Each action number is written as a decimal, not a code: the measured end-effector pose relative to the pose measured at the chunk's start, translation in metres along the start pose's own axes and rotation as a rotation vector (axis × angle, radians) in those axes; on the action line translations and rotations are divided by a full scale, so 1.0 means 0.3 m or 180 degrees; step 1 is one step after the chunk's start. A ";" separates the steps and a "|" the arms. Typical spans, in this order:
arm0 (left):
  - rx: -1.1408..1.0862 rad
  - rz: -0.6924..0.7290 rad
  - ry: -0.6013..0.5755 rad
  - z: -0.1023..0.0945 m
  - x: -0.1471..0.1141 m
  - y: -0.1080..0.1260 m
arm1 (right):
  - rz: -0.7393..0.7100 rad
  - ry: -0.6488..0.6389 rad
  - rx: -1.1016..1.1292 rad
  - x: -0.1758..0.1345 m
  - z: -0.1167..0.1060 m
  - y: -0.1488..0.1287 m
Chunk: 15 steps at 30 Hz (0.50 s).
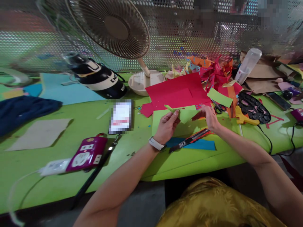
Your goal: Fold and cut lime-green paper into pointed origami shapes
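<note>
My left hand point(167, 125), with a white watch band at the wrist, pinches a piece of light green paper point(187, 115) between thumb and fingers. A narrow green end sticks out beyond its fingertips. At the paper's right end is my right hand point(209, 118), its fingers bent against the edge; the fingertips are partly hidden. Below both hands lies a larger light green sheet point(157, 121) on the table. Nearer to me, an orange and black utility knife point(193, 138) rests across a blue paper strip point(208, 145). Red paper sheets point(171, 93) lie just behind my hands.
Behind are a fan point(115, 28), a black bottle point(101, 78) and paper scraps point(217, 71). Scissors point(219, 108), a yellow glue gun point(245, 116) and a black palette point(254, 107) lie right. Left are a phone point(121, 116) and a purple power bank point(86, 154) with a cable.
</note>
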State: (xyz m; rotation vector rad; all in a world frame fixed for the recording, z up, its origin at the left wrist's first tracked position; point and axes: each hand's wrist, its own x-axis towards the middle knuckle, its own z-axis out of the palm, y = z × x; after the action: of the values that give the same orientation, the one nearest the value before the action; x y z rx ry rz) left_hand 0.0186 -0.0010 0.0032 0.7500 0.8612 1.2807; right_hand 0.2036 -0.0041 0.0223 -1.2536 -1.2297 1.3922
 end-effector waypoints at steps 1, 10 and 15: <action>0.0012 0.0019 -0.0020 -0.004 0.002 0.001 | 0.0076 -0.0086 0.0153 0.002 -0.002 -0.008; 0.0085 -0.0036 -0.0666 -0.012 -0.021 0.022 | 0.0757 -0.1019 0.0531 -0.013 0.020 -0.041; 0.0326 0.0134 -0.0764 -0.020 -0.019 0.035 | 0.0741 -0.1176 0.0641 -0.005 0.004 -0.047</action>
State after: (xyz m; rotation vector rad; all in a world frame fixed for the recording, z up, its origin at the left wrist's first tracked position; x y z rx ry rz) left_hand 0.0080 -0.0051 0.0099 0.9863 0.7227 1.1619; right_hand 0.2025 -0.0040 0.0364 -1.0533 -1.1723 1.9334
